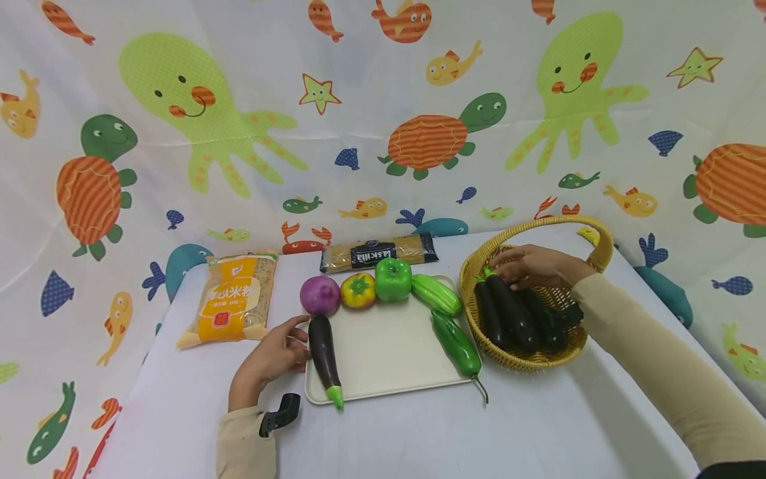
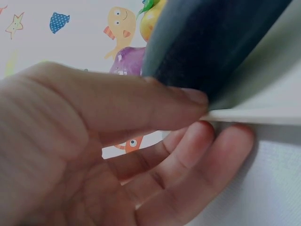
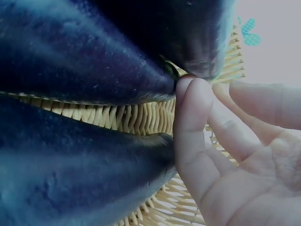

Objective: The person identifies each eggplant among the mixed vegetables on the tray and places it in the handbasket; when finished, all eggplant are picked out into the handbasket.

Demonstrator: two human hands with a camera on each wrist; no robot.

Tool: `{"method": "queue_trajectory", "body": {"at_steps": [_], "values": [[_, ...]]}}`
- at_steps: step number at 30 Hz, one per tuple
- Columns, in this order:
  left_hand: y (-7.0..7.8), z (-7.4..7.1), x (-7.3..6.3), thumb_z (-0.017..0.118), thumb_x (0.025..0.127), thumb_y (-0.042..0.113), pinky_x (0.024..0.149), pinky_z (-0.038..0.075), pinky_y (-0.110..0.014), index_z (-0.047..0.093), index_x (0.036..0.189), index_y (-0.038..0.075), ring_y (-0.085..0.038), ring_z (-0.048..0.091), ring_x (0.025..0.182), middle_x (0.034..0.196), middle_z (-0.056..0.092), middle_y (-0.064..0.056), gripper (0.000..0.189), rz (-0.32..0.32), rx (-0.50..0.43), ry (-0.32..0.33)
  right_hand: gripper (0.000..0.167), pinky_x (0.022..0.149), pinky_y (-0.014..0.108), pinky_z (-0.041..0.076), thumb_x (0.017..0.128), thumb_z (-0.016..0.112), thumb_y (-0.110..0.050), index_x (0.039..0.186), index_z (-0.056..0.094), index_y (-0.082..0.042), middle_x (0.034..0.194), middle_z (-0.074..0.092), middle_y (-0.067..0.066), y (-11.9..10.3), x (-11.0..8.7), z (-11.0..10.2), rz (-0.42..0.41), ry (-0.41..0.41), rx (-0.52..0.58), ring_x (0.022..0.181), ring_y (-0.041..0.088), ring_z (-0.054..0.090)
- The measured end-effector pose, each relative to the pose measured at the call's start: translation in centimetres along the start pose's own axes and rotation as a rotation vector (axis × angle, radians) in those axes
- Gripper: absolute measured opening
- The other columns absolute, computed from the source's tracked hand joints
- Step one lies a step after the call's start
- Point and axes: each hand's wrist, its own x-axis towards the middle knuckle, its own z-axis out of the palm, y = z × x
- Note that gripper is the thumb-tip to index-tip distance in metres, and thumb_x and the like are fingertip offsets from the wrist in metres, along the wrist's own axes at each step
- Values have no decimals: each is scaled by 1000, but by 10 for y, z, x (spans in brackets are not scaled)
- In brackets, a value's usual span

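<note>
My left hand (image 1: pixel 275 352) pinches the left rim of a cream tray (image 1: pixel 383 352), thumb above and fingers below it, as the left wrist view shows. Right beside the thumb lies an eggplant (image 1: pixel 324 352) along that side, green stem toward me. My right hand (image 1: pixel 529 265) reaches under the handle of a wicker basket (image 1: pixel 520 362) holding several eggplants (image 1: pixel 511 313). In the right wrist view its fingertips touch the end of an eggplant (image 3: pixel 94 56), with the thumb (image 3: pixel 265 103) held apart.
A purple onion (image 1: pixel 320 296), a red-yellow pepper (image 1: pixel 358 291), a green bell pepper (image 1: pixel 393 279), a ridged green vegetable (image 1: pixel 437 295) and a long green pepper (image 1: pixel 456 342) line the tray's edges. Behind lies packaged pasta (image 1: pixel 380 253); an orange-and-clear bag (image 1: pixel 233 299) lies left.
</note>
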Motion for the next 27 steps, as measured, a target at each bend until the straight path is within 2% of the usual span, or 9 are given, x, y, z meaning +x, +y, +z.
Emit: {"method": "queue_trajectory", "body": {"at_steps": [4, 7, 9, 12, 16, 19, 23, 25, 27], "values": [[0, -1, -1, 68, 86, -7, 74, 62, -37, 40, 153, 2, -25, 58, 88, 118, 55, -18, 73, -1, -2, 5, 49, 85, 34, 56, 102, 52, -6, 148, 41, 8, 127, 60, 15, 0, -3, 0, -20, 16, -1, 100, 19, 59], [0, 0, -1, 67, 86, -8, 73, 62, -37, 40, 153, 1, -26, 58, 89, 117, 54, -18, 73, -1, -12, 6, 50, 90, 38, 56, 104, 53, -12, 148, 42, 8, 138, 56, 22, -2, -11, 3, -54, 65, -53, 107, 22, 61], [0, 0, -1, 67, 86, -9, 73, 62, -37, 40, 152, 1, -26, 57, 89, 117, 54, -18, 73, 0, -16, 7, 51, 96, 45, 55, 106, 52, -18, 149, 42, 8, 143, 52, 26, -5, -23, 9, -86, 106, -125, 113, 29, 61], [2, 1, -2, 67, 85, -9, 73, 62, -37, 41, 152, 1, -26, 58, 88, 116, 54, -18, 73, 0, -7, 8, 56, 105, 59, 46, 108, 48, -31, 151, 41, 5, 148, 45, 30, -12, -48, 28, -122, 195, -328, 127, 44, 53], [2, 2, -3, 67, 85, -8, 73, 62, -37, 41, 152, 2, -26, 58, 87, 117, 55, -18, 73, -1, 11, 16, 61, 111, 73, 26, 108, 46, -41, 150, 45, 3, 157, 29, 35, -18, -82, 73, -214, 305, -660, 143, 57, 26], [2, 2, -4, 67, 85, -8, 73, 62, -36, 41, 152, 2, -26, 58, 87, 117, 55, -18, 73, -5, 14, 20, 59, 108, 79, 20, 107, 47, -42, 148, 51, -1, 159, 22, 36, -22, -101, 114, -286, 394, -859, 145, 60, 15], [1, 1, -3, 66, 85, -7, 73, 61, -36, 41, 152, 2, -26, 59, 85, 116, 55, -17, 72, -7, 17, 18, 56, 107, 77, 27, 104, 52, -46, 146, 57, -9, 160, 28, 30, -28, -115, 173, -352, 529, -1042, 146, 56, 21], [-1, 1, -2, 65, 85, -7, 73, 61, -36, 41, 152, 1, -26, 58, 86, 116, 55, -17, 72, -4, 14, 16, 54, 107, 72, 33, 102, 58, -44, 142, 60, -9, 156, 37, 27, -31, -114, 201, -425, 576, -1072, 144, 51, 30], [-1, 2, -1, 65, 85, -8, 73, 62, -36, 42, 152, 1, -26, 58, 86, 115, 55, -17, 71, 3, 9, 14, 51, 108, 66, 38, 99, 63, -42, 138, 63, -8, 150, 47, 23, -34, -108, 225, -511, 591, -1058, 140, 45, 40]]}}
